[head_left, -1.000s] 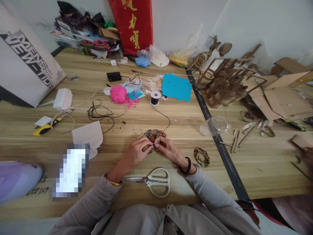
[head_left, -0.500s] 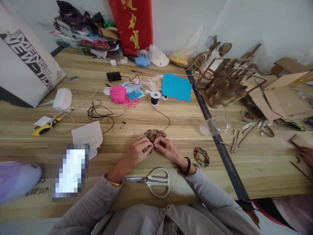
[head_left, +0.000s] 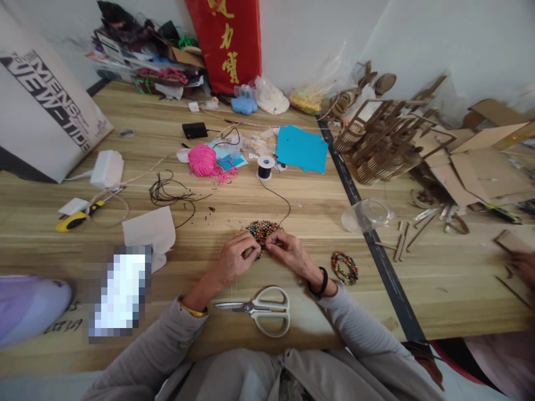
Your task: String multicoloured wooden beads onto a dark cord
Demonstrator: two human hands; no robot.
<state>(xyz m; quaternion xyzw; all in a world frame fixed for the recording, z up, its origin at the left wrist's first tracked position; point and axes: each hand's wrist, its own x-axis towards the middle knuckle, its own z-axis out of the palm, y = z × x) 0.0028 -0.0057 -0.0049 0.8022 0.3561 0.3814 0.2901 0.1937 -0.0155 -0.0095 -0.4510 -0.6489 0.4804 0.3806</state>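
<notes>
A pile of small multicoloured beads (head_left: 262, 228) lies on the wooden table right at my fingertips. Over its left edge, my left hand (head_left: 238, 257) is closed in a pinch; whatever is between thumb and finger is too small to make out. My right hand (head_left: 288, 252) pinches just across from it, its hold equally too fine to name. Black cord (head_left: 288, 207) runs from a white-flanged spool (head_left: 266, 167) down to the beads near my right hand. A coiled strand of colourful beads (head_left: 345, 268) rests right of that hand. White-handled scissors (head_left: 267, 309) lie between my forearms.
Left are loose black cord (head_left: 167, 192), a yellow cutter (head_left: 75, 221), paper (head_left: 150, 234) and a blurred-out bright rectangle (head_left: 121, 292). Pink yarn (head_left: 203, 160) and blue sheets (head_left: 301, 148) lie behind. A clear plastic cup (head_left: 355, 217) and a wooden model (head_left: 384, 139) stand right. Another person's hand (head_left: 524, 264) is far right.
My right hand has shifted slightly right, so the gap between my two hands' fingertips is a little wider. The left hand has barely moved.
</notes>
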